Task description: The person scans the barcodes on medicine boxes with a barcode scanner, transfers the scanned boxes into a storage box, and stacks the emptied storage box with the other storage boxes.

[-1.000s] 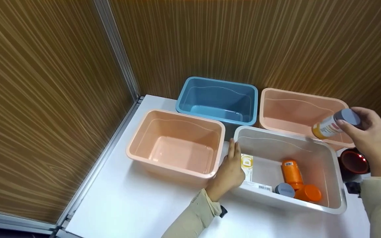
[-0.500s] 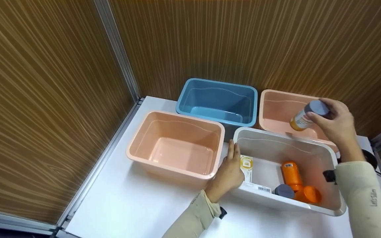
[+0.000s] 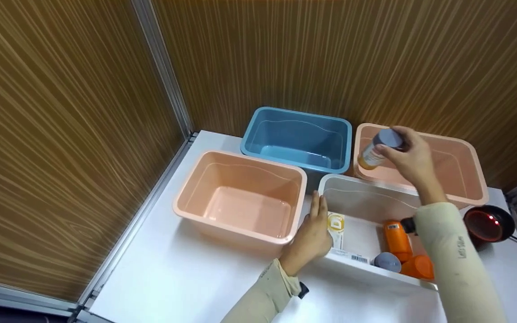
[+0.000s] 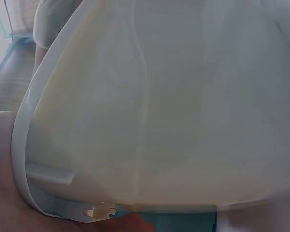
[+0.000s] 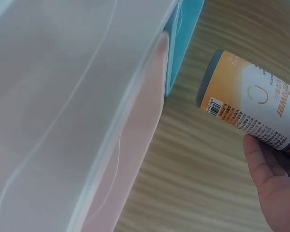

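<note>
My right hand (image 3: 409,157) grips a supplement bottle (image 3: 374,154) with a grey cap and an orange-and-white label. The bottle is tilted, over the left part of the far pink bin (image 3: 465,170). In the right wrist view, the bottle (image 5: 253,99) shows its barcode and printed text, with fingers (image 5: 261,162) beneath it. My left hand (image 3: 310,235) rests against the left wall of the white bin (image 3: 361,184), two fingers stretched along it; its thumb is hidden. Inside that bin lie an orange bottle (image 3: 397,240), another orange item (image 3: 419,268), a grey-capped container (image 3: 387,261) and white boxes (image 3: 336,226).
A nearer pink bin (image 3: 240,157) stands left of the white bin, and a blue bin (image 3: 303,111) is behind. A black round device with red lights (image 3: 487,224) and a cable sits at the right. Wood-patterned panels (image 3: 308,54) border the white table (image 3: 186,269).
My right hand has carried the bottle leftward across the far pink bin, uncovering that bin's right side and the black device. The left hand has stayed at the white bin.
</note>
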A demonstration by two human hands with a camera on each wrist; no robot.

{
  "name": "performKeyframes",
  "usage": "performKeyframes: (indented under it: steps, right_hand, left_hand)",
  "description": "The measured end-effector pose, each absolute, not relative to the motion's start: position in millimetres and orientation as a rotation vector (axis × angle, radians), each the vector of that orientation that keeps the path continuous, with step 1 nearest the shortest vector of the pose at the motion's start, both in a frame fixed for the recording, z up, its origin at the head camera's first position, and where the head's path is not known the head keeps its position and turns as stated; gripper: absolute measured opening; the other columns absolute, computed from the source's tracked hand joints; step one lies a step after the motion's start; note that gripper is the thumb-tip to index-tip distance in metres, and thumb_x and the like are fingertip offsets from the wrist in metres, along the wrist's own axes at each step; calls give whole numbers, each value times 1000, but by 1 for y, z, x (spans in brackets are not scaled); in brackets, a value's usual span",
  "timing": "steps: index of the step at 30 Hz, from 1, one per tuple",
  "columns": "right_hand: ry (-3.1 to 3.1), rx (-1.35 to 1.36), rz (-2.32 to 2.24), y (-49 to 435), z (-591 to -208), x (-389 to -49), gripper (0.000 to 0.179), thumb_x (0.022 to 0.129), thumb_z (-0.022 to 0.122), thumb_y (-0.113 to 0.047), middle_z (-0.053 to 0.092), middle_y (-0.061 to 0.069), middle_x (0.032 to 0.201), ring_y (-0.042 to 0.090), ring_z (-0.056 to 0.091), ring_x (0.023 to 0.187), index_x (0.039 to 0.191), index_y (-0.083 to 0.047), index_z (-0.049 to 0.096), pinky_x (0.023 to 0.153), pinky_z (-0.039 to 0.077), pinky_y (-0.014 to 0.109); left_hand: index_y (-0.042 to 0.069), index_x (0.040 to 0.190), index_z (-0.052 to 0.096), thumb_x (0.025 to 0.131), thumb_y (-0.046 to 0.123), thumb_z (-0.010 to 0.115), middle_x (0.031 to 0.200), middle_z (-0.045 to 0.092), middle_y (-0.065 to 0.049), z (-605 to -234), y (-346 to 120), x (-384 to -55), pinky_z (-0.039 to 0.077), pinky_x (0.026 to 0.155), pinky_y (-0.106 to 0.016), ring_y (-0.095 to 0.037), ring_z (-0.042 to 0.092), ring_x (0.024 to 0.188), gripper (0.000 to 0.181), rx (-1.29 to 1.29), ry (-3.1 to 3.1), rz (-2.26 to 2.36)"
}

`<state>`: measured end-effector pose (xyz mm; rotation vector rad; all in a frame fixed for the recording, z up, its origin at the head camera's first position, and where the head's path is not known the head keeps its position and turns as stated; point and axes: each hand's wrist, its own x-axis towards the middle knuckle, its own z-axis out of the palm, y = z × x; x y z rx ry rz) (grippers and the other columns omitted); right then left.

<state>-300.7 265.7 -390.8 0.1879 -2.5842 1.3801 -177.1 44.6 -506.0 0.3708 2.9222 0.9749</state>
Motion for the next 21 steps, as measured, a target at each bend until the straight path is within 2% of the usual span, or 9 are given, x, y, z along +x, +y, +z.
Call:
performKeyframes:
  steps: [4, 8, 12, 19, 21]
  right_hand:
    - [-2601, 204, 1420, 247, -395, -310, 70, 81, 74, -34, 50, 14, 128, 28, 50, 111, 138, -4, 44, 92, 44, 43]
    - [-2594, 210, 1487, 227, -400, -319, 70, 80, 75, -32, 50, 13, 128, 28, 50, 110, 137, -7, 44, 94, 43, 44]
    - [-2585, 239, 1537, 210, -410, -327, 70, 79, 76, -32, 50, 12, 127, 28, 50, 109, 135, -7, 44, 94, 43, 44]
    - [-2658, 245, 1514, 199, -430, -334, 75, 78, 77, -33, 50, 16, 128, 30, 52, 111, 137, -3, 41, 94, 43, 44]
    - [-2694, 243, 1499, 199, -436, -335, 77, 79, 76, -33, 48, 18, 130, 32, 51, 112, 139, -3, 39, 94, 42, 46]
  left_hand:
    - [5, 152, 10, 76, -1, 63, 157, -9, -6, -506, 45, -177, 45, 73, -17, -17, 53, 108, 92, 387, 2924, 986]
    - [4, 151, 11, 75, -3, 63, 157, -8, -7, -505, 42, -177, 44, 68, -16, -17, 54, 107, 93, 392, 2928, 1001]
    - [4, 151, 12, 74, -4, 63, 157, -9, -6, -505, 40, -177, 45, 71, -17, -18, 53, 112, 93, 371, 2923, 1004]
    - [4, 151, 15, 76, -3, 61, 158, -7, -5, -505, 40, -175, 43, 65, -18, -15, 54, 103, 89, 371, 2923, 1021]
    - [5, 151, 15, 76, -2, 62, 158, -7, -5, -505, 39, -175, 43, 66, -17, -15, 54, 103, 89, 368, 2923, 1016]
